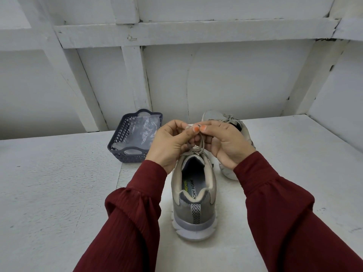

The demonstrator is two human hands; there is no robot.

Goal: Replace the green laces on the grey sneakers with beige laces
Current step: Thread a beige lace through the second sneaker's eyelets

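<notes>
A white panelled wall (235, 75) is rising behind a white surface (49, 193) that is carrying everything. Two dark red sleeves (133, 213) are reaching in from the bottom edge. A grey sneaker (193, 211) is standing upright in the middle of the surface, its heel facing the person and its opening showing the printed insole. A second sneaker (213, 115) is sitting just behind it and to the right, partly hidden by the right hand, with a pale bow showing on its top. A dark blue basket (135, 153) is sitting to the left of the sneakers, near the wall, and is holding a crumpled clear plastic bag (141, 130).

The left hand (170, 143) and the right hand (225, 142) are meeting above the tongue of the near sneaker, fingers curled. Both are pinching a beige lace (200, 143), which is looping down between them to the sneaker's top eyelets.
</notes>
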